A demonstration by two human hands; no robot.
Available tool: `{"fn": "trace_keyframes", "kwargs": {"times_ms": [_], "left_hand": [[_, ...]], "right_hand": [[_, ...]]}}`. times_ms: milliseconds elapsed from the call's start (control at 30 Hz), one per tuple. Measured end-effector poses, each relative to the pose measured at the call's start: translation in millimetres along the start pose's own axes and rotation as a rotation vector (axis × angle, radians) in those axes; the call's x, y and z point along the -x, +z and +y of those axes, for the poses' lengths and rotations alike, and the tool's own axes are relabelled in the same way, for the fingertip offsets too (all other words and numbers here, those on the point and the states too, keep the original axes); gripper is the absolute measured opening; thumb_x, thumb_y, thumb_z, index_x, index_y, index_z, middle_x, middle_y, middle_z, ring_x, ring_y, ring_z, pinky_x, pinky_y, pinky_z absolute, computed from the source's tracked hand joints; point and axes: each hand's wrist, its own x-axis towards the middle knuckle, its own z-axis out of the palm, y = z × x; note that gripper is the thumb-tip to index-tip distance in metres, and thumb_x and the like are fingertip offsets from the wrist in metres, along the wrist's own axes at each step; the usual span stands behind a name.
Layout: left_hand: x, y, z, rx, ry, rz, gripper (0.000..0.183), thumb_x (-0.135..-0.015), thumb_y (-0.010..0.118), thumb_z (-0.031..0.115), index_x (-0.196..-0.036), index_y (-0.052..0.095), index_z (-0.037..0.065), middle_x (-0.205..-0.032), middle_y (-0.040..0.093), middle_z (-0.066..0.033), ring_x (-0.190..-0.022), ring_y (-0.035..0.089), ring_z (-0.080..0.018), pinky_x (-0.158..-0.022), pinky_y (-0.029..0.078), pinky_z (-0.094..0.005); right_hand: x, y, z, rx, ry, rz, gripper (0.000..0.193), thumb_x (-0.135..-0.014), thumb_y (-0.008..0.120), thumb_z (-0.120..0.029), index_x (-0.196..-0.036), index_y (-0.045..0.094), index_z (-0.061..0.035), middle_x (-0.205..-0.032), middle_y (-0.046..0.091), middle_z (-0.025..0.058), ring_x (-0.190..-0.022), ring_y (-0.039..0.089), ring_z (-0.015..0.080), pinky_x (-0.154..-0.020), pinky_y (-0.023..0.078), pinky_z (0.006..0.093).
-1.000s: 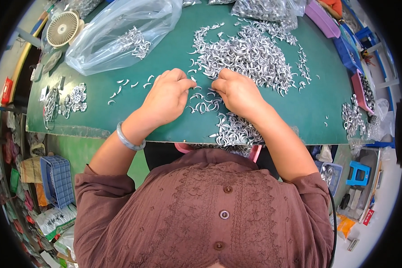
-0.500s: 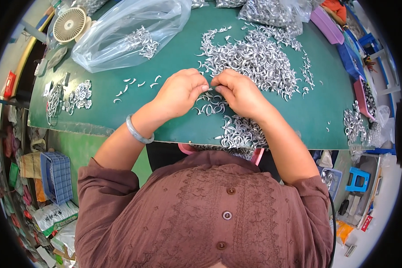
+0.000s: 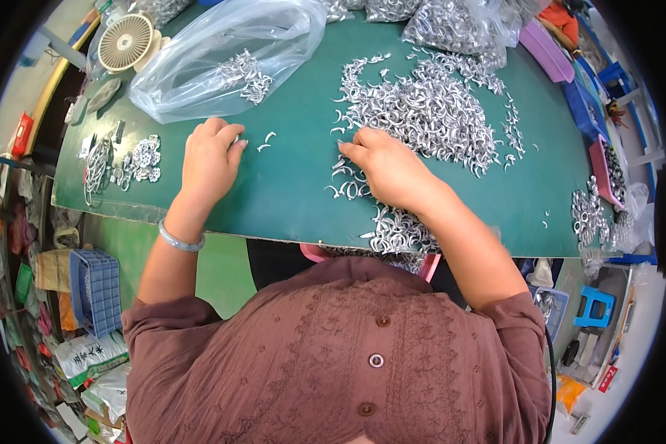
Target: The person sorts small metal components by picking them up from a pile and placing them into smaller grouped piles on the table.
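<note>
My left hand [image 3: 213, 159] is over the left part of the green table, fingers curled and thumb close to the index finger. Something tiny and pale seems to be at its fingertips, too small to make out. Beside it lie two small curved silver metal pieces [image 3: 265, 143]. My right hand [image 3: 391, 169] is at the near-left edge of a large pile of similar pieces [image 3: 429, 103]. Its thumb and index finger are pinched together; what they hold is too small to tell. Under and beside its wrist lie more curved pieces [image 3: 399, 231], near the table's front edge.
A clear plastic bag [image 3: 200, 81] with some pieces lies at the back left, near a fan [image 3: 126, 43]. Ring-shaped metal parts [image 3: 144, 159] lie far left. Filled bags [image 3: 451, 33] stand at the back; pink [image 3: 603, 166] and purple [image 3: 546, 50] bins line the right.
My left hand has moved away from my right hand, leftward to the scattered pieces, covering some of them. The right hand has stayed beside the pile. The view has shifted slightly.
</note>
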Motion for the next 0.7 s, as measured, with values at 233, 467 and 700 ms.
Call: {"fn": "trace_keyframes", "kwargs": {"times_ms": [233,467,700], "left_hand": [[-12,20,43,0.111,0.160,-0.092,0.031,-0.084,0.061,0.004,-0.115,0.064,0.005,-0.113,0.059,-0.0127,-0.105,0.054,-0.0331,-0.091,0.042,-0.0417],[-43,59,80,0.168,0.234,-0.241,0.038,-0.085,0.054,0.000,-0.123,0.060,0.002,-0.119,0.056,-0.0139,-0.108,0.052,-0.0336,-0.096,0.042,-0.0421],[-38,53,88,0.186,0.196,-0.362,0.041,-0.081,0.051,-0.004,-0.121,0.062,0.001,-0.116,0.056,-0.0140,-0.104,0.053,-0.0318,-0.094,0.042,-0.0403]], "right_hand": [[24,-19,1,-0.006,-0.023,-0.154,0.038,-0.075,0.059,0.002,-0.111,0.068,-0.0050,-0.101,0.059,0.0119,-0.105,0.056,0.0301,-0.090,0.047,0.0397],[20,-21,6,0.099,0.204,0.048,0.050,-0.078,0.054,0.002,-0.128,0.058,-0.0080,-0.101,0.066,0.0147,-0.092,0.066,0.0328,-0.077,0.052,0.0437],[16,-26,3,0.173,0.339,-0.207,0.061,-0.078,0.055,0.000,-0.138,0.051,-0.0111,-0.090,0.070,0.0153,-0.085,0.068,0.0336,-0.074,0.053,0.0444]]}}
